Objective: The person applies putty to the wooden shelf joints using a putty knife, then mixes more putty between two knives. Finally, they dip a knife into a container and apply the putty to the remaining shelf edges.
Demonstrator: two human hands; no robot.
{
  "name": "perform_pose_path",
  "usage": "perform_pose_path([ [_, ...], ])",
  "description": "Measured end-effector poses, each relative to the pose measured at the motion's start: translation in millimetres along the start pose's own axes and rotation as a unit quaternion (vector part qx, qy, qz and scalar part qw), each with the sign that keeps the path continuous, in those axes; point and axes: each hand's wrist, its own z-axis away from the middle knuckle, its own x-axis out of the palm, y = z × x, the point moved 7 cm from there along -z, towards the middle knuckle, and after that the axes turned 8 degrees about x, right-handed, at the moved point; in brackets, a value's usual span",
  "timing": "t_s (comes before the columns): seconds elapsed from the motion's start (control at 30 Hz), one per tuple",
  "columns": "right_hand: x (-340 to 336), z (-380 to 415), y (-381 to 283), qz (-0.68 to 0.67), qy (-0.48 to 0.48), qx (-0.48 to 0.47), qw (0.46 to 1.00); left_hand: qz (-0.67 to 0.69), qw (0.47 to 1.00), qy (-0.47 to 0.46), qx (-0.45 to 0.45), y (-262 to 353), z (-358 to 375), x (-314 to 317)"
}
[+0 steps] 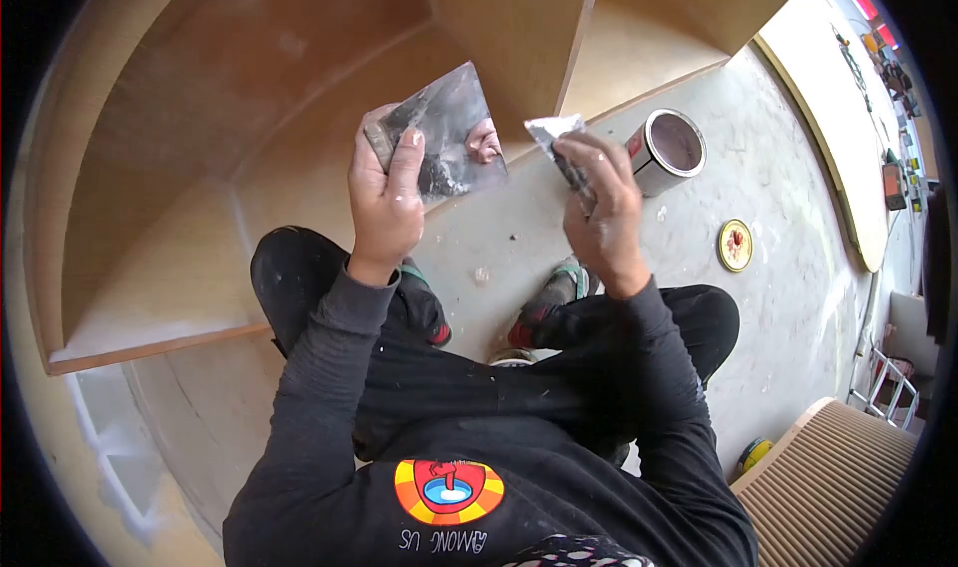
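My left hand (389, 203) is closed round the grip of a wide putty knife (454, 138). Its shiny square blade is tilted up, smeared with whitish paste, and mirrors part of a hand. To the right, my right hand (607, 208) clasps a smaller scraper (571, 163), with white filler (552, 126) along its upper edge. A gap separates the two blades. Both hands are raised in front of my knees, near the open wooden cabinet (329, 118). Pale smears mark my fingers.
An open can (671, 153) of brownish-pink paste stands on the grey floor (778, 158) beyond my right hand. Nearby lies a yellow lid (735, 246) with reddish residue. A long white panel (823, 108) lies at right. A ribbed panel (828, 487) occupies the lower right.
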Motion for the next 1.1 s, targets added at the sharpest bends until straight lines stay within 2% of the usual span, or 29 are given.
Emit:
perform_pose_path([
  [0.03, -6.3, -3.6, -7.8, 0.012, -0.008, -0.015, 1.000, -0.178, 0.979, -0.037, 0.091, 10.3, 1.7, 0.0],
  [0.1, -8.5, -4.7, -13.4, 0.055, -0.018, -0.036, 0.998, -0.169, 0.981, -0.040, 0.091, 13.7, 4.4, 6.4],
  [0.17, -0.7, -1.1, -22.0, 0.087, -0.052, -0.055, 0.993, -0.258, 0.949, -0.087, 0.157, 21.2, 8.7, 16.6],
  [0.37, 28.8, 24.8, -37.4, 0.098, -0.119, -0.069, 0.986, -0.296, 0.936, -0.114, 0.154, 13.3, 16.0, 17.6],
  [0.43, 43.1, 34.0, -42.3, 0.080, -0.197, -0.073, 0.974, -0.313, 0.929, -0.116, 0.160, 11.8, 11.9, 14.7],
  [0.47, 55.3, 40.2, -35.4, 0.048, -0.268, -0.049, 0.961, -0.281, 0.942, -0.071, 0.168, 14.5, 7.0, 6.5],
  [0.5, 54.6, 39.8, -31.0, 0.049, -0.263, -0.046, 0.963, -0.247, 0.953, -0.028, 0.176, 17.7, 2.3, -2.1],
  [0.57, 42.8, 23.9, -15.9, -0.098, -0.193, 0.048, 0.975, -0.186, 0.970, 0.014, 0.156, 22.6, -10.2, -16.4],
  [0.63, 23.2, 10.7, -12.1, -0.141, -0.088, 0.039, 0.985, -0.136, 0.981, 0.029, 0.136, 7.4, -12.3, -26.7],
  [0.67, 17.1, 7.3, -19.0, -0.154, -0.074, 0.024, 0.985, 0.005, 0.999, 0.052, -0.003, -15.7, -7.2, -21.8],
  [0.7, 10.8, 6.2, -24.3, -0.164, -0.058, 0.011, 0.985, 0.147, 0.976, 0.070, -0.141, -36.6, 2.2, -10.3],
  [0.73, 10.0, 9.1, -28.9, -0.170, -0.057, -0.013, 0.984, 0.149, 0.976, 0.068, -0.142, -35.3, 6.9, -2.8],
  [0.8, 25.0, 22.1, -33.8, -0.130, -0.046, -0.057, 0.989, 0.211, 0.939, 0.018, -0.271, -44.4, 27.1, 22.0],
  [0.83, 27.8, 24.0, -33.0, -0.094, -0.062, -0.052, 0.992, 0.211, 0.939, 0.016, -0.271, -46.1, 28.0, 22.4],
  [0.9, 29.0, 21.7, -32.1, -0.043, -0.069, -0.072, 0.994, 0.204, 0.958, 0.009, -0.200, -43.7, 22.5, 17.8],
  [0.93, 29.2, 21.1, -27.3, -0.044, -0.067, -0.073, 0.994, 0.203, 0.959, 0.009, -0.198, -44.3, 21.4, 16.2],
  [1.03, 22.2, 18.8, -0.9, -0.017, -0.049, -0.025, 0.998, 0.208, 0.965, 0.042, -0.154, -38.4, 14.4, 9.0],
  [1.1, 21.5, 17.6, 14.9, 0.068, -0.094, 0.023, 0.993, 0.163, 0.981, 0.042, -0.092, -24.9, 5.4, 3.0],
])
